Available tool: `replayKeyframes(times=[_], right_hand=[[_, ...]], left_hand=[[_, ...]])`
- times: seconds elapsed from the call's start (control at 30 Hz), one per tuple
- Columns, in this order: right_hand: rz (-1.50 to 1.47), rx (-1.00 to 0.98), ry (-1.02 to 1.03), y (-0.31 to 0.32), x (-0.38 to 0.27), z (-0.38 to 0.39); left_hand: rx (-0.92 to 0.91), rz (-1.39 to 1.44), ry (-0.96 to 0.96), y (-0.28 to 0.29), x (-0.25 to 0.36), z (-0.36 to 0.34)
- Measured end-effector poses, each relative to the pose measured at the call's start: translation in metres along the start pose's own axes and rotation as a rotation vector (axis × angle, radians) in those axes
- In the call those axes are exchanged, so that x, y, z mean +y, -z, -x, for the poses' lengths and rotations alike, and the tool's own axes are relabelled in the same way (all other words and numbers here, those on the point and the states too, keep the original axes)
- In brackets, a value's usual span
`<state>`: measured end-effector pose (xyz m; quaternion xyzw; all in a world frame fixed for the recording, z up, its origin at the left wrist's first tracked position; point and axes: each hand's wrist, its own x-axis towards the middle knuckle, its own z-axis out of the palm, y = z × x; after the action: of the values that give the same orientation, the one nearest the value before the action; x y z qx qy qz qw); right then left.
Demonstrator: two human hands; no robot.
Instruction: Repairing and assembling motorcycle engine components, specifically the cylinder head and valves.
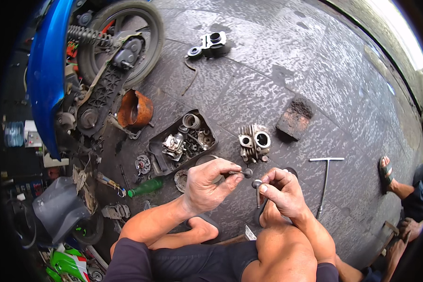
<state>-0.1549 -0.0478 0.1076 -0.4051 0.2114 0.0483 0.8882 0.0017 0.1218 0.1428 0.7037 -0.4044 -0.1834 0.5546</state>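
Observation:
My left hand (211,182) pinches an engine valve (247,173) between thumb and fingertips, its dark round head pointing right. A second engine valve (257,192) is in my right hand (283,190), held by the head with its stem hanging down. The two valve heads are close together, a small gap apart. Just beyond them on the floor stands a silvery finned cylinder head (255,142) with two round openings. Left of it, a dark tray (156,160) holds several greasy metal engine parts.
A blue scooter (47,80) with its rear wheel (160,37) stands at far left. Around me lie an orange rusty pot (135,109), green bottle (145,187), dark block (294,118), T-handle wrench (325,183) and carburetor-like part (214,44). Another person's sandalled foot (386,170) is at right.

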Motion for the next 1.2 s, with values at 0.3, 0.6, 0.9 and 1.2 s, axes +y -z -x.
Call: replayKeyframes(times=[0.3, 0.6, 0.9, 1.2], right_hand=[[0.161, 0.086, 0.148, -0.058, -0.050, -0.008], [0.476, -0.147, -0.071, -0.208, -0.085, -0.035], [0.760, -0.349, -0.091, -0.281, -0.048, -0.055], [0.870, -0.072, -0.189, -0.199, -0.044, -0.058]], left_hand=[[0.089, -0.284, -0.500, 0.036, 0.044, 0.010], [0.370, -0.338, -0.529, 0.133, 0.091, 0.054], [0.863, -0.387, 0.198, 0.273, 0.043, 0.189], [1.146, -0.316, 0.947, 0.250, -0.213, 0.368]])
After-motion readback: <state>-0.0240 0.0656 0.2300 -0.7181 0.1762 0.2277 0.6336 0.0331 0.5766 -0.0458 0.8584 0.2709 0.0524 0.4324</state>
